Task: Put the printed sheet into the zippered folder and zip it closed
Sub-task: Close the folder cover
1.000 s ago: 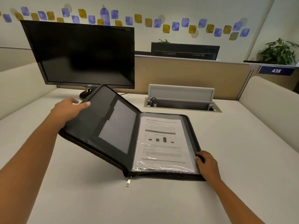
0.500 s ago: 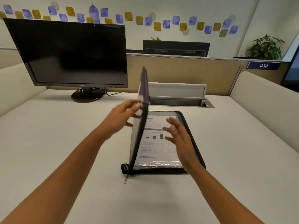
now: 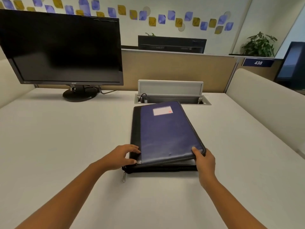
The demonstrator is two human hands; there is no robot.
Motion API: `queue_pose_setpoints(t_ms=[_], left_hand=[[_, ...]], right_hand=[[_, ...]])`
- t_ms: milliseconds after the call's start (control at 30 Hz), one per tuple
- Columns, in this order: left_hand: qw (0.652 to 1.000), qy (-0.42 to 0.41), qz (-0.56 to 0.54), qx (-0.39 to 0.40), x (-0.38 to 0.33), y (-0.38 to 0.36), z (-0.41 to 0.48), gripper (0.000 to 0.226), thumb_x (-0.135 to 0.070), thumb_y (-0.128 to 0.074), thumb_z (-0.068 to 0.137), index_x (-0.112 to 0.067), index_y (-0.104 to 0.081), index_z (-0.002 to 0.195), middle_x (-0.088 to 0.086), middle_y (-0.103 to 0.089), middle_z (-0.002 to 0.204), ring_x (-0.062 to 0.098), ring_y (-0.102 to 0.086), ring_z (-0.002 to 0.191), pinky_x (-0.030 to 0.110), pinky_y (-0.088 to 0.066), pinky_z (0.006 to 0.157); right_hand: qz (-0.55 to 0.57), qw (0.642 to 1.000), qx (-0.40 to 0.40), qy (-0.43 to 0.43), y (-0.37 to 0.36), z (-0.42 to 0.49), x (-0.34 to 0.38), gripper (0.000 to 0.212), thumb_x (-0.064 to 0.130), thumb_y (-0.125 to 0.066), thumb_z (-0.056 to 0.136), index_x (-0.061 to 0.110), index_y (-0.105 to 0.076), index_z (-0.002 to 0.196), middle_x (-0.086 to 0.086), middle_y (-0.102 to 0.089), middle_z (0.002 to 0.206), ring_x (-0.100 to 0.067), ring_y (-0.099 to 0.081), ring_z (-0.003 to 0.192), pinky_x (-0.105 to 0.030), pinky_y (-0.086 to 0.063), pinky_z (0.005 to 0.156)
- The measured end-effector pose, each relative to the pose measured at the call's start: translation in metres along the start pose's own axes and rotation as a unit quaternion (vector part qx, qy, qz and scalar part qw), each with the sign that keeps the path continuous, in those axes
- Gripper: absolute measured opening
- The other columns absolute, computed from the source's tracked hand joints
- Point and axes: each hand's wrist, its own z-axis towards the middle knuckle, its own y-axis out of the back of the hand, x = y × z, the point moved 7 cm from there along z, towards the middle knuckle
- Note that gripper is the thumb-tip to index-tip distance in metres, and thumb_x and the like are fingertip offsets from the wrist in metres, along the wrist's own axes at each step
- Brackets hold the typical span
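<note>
The zippered folder (image 3: pixel 166 134) lies on the desk, its blue cover with a white label folded down over the base. The cover sits slightly askew, with a gap at the near right corner. The printed sheet is hidden inside. My left hand (image 3: pixel 123 157) rests on the near left corner by the black spine, fingers pressing the cover. My right hand (image 3: pixel 204 160) grips the near right corner of the cover, thumb on top. The metal zipper pull (image 3: pixel 123 176) lies on the desk at the near left corner, and the zip is open along the front edge.
A black monitor (image 3: pixel 62 48) stands at the back left on the white desk (image 3: pixel 66 138). An open cable hatch (image 3: pixel 171 96) sits just behind the folder. Partition walls enclose the desk at the back and right.
The cover went from open on the left, through upright, down onto the sheet. My left hand moved to the near left corner, my right to the near right corner.
</note>
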Motion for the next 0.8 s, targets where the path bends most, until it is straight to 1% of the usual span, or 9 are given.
queue_pose_setpoints(t_ms=[67, 167, 267, 333, 400, 433, 567, 667, 800], left_hand=[[1.0, -0.002, -0.014, -0.009, 0.007, 0.0, -0.004, 0.041, -0.02, -0.067, 0.083, -0.025, -0.056, 0.122, -0.008, -0.044, 0.139, 0.007, -0.04, 0.122, 0.017, -0.036, 0.095], [0.998, -0.006, -0.055, -0.026, 0.013, 0.001, -0.013, 0.043, -0.019, -0.074, 0.076, -0.025, -0.06, 0.116, -0.011, -0.047, 0.132, 0.003, -0.045, 0.112, 0.008, -0.039, 0.079], [0.992, 0.006, -0.12, -0.035, 0.02, 0.001, -0.021, 0.047, -0.013, -0.081, 0.066, -0.025, -0.064, 0.108, -0.01, -0.052, 0.126, 0.007, -0.054, 0.106, 0.017, -0.045, 0.082], [0.991, 0.009, -0.126, -0.041, 0.024, 0.002, -0.025, 0.051, -0.009, -0.084, 0.061, -0.023, -0.066, 0.107, -0.01, -0.055, 0.12, 0.006, -0.055, 0.104, 0.017, -0.045, 0.084], [0.993, 0.011, -0.11, -0.038, 0.028, 0.002, -0.027, 0.053, -0.008, -0.085, 0.06, -0.019, -0.067, 0.109, -0.013, -0.057, 0.112, 0.001, -0.054, 0.101, 0.007, -0.041, 0.081], [0.994, 0.012, -0.103, -0.037, 0.03, 0.002, -0.027, 0.053, -0.008, -0.084, 0.06, -0.017, -0.067, 0.109, -0.013, -0.059, 0.109, -0.001, -0.055, 0.099, 0.004, -0.041, 0.079], [0.994, 0.025, -0.091, -0.049, 0.039, 0.003, -0.03, 0.041, -0.01, -0.082, 0.064, -0.018, -0.07, 0.102, -0.009, -0.066, 0.098, 0.0, -0.059, 0.092, 0.001, -0.04, 0.077], [0.994, 0.03, -0.096, -0.052, 0.039, 0.003, -0.032, 0.024, -0.017, -0.081, 0.067, -0.028, -0.072, 0.086, -0.014, -0.07, 0.087, -0.003, -0.062, 0.083, 0.002, -0.042, 0.073], [0.987, 0.041, -0.134, -0.075, 0.037, 0.006, -0.03, 0.016, -0.021, -0.079, 0.07, -0.035, -0.072, 0.07, -0.014, -0.07, 0.067, -0.002, -0.061, 0.063, 0.007, -0.044, 0.061]], right_hand=[[-0.053, 0.999, -0.011, 0.002, 0.006, 0.003, -0.008, 0.018, 0.024, -0.061, 0.086, 0.013, -0.059, 0.101, -0.01, -0.064, 0.105, -0.024, -0.057, 0.092, -0.031, -0.045, 0.081], [-0.129, 0.991, 0.001, 0.031, 0.01, 0.005, -0.012, 0.042, 0.019, -0.064, 0.084, 0.008, -0.05, 0.123, -0.011, -0.058, 0.12, -0.02, -0.052, 0.099, -0.027, -0.041, 0.086], [-0.218, 0.967, 0.056, 0.117, 0.001, 0.003, -0.008, 0.045, 0.019, -0.069, 0.08, 0.008, -0.053, 0.121, -0.012, -0.052, 0.13, -0.026, -0.049, 0.119, -0.029, -0.038, 0.095], [-0.31, 0.928, 0.105, 0.179, -0.013, 0.0, -0.007, 0.048, 0.032, -0.07, 0.078, 0.016, -0.055, 0.121, -0.006, -0.043, 0.141, -0.023, -0.036, 0.133, -0.04, -0.026, 0.11], [-0.411, 0.872, 0.161, 0.214, -0.029, -0.005, -0.014, 0.053, 0.052, -0.063, 0.077, 0.032, -0.051, 0.124, 0.007, -0.035, 0.147, -0.015, -0.021, 0.14, -0.052, -0.007, 0.114], [-0.448, 0.847, 0.18, 0.224, -0.035, -0.006, -0.017, 0.057, 0.061, -0.058, 0.075, 0.038, -0.047, 0.126, 0.012, -0.032, 0.148, -0.012, -0.016, 0.142, -0.055, -0.003, 0.113], [-0.525, 0.782, 0.2, 0.27, -0.042, -0.004, -0.025, 0.07, 0.077, -0.042, 0.07, 0.051, -0.028, 0.133, 0.017, -0.02, 0.152, -0.011, -0.005, 0.144, -0.059, 0.0, 0.111], [-0.545, 0.767, 0.199, 0.275, -0.043, 0.003, -0.027, 0.068, 0.075, -0.036, 0.073, 0.052, -0.021, 0.135, 0.017, -0.015, 0.154, -0.011, -0.002, 0.144, -0.059, -0.001, 0.112], [-0.541, 0.775, 0.195, 0.263, -0.05, 0.017, -0.027, 0.066, 0.073, -0.036, 0.076, 0.052, -0.019, 0.136, 0.016, -0.014, 0.154, -0.013, -0.001, 0.144, -0.06, -0.003, 0.111]])
